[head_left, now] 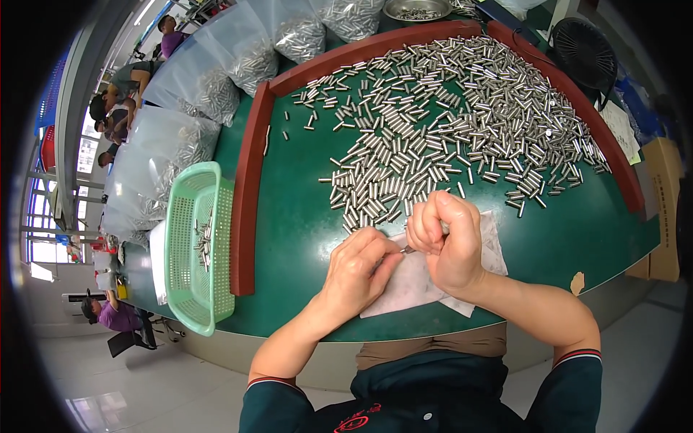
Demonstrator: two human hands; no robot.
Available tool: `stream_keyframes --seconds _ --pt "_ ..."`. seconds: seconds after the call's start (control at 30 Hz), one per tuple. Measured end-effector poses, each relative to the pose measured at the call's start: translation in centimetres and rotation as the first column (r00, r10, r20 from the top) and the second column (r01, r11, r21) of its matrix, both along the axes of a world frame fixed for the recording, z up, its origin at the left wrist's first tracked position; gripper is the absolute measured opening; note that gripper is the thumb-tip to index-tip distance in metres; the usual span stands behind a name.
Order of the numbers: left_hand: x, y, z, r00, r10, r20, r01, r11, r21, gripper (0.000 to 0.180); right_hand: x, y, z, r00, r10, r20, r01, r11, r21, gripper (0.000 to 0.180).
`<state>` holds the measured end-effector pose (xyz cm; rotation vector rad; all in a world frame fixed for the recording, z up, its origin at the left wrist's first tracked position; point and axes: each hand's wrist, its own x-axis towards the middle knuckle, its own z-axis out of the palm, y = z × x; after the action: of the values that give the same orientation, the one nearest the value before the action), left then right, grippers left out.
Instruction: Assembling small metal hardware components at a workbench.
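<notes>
Close together over a stained white cloth (411,289), both my hands are closed. My left hand (355,268) has its thumb and fingers pressed together, and what they pinch is hidden. My right hand (451,242) is curled with bent fingers. From its fingertips a small grey metal piece (408,250) sticks out toward the left hand; the rest of it is covered. Just beyond the hands spreads a large heap of short, shiny metal pins (404,180) on the green tabletop (303,216).
Dark red rails (249,209) border the pins. Left of them stands a light green plastic basket (222,289) with some pins inside. Clear bags of metal pieces (206,94) line the far left. A metal bowl (393,10), a black fan (583,52) and a cardboard box (663,209) stand around the edges.
</notes>
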<state>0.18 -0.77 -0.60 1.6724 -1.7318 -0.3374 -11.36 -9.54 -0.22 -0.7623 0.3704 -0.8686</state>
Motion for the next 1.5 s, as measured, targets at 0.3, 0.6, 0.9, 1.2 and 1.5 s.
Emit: stream_keyframes --seconds 0.3,0.6,0.9,1.2,1.5 --pt "-0.3 -0.2 0.2 1.000 0.013 -0.026 -0.013 0.999 0.030 0.011 0.2 0.9 0.2 0.998 -0.018 -0.068 0.009 0.993 -0.117 0.036" --pt "-0.6 0.1 0.4 0.991 -0.008 0.133 0.014 0.999 -0.040 0.013 0.2 1.0 -1.0 0.997 -0.020 -0.074 -0.004 0.952 -0.306 0.032" --pt "3.0 0.3 1.4 0.133 0.268 -0.954 0.051 0.960 0.277 0.017 -0.2 0.6 0.1 0.997 0.068 -0.028 -0.070 0.992 -0.106 0.035" --pt "4.4 0.5 2.1 -0.027 0.292 -0.956 -0.046 0.955 0.293 0.024 -0.1 0.5 0.4 0.995 0.077 -0.062 -0.085 0.988 -0.131 0.034" --pt "4.9 1.2 3.2 0.979 0.201 0.021 -0.198 0.931 0.305 0.008 -0.1 0.2 0.3 0.995 0.083 -0.053 -0.089 0.990 -0.107 0.034"
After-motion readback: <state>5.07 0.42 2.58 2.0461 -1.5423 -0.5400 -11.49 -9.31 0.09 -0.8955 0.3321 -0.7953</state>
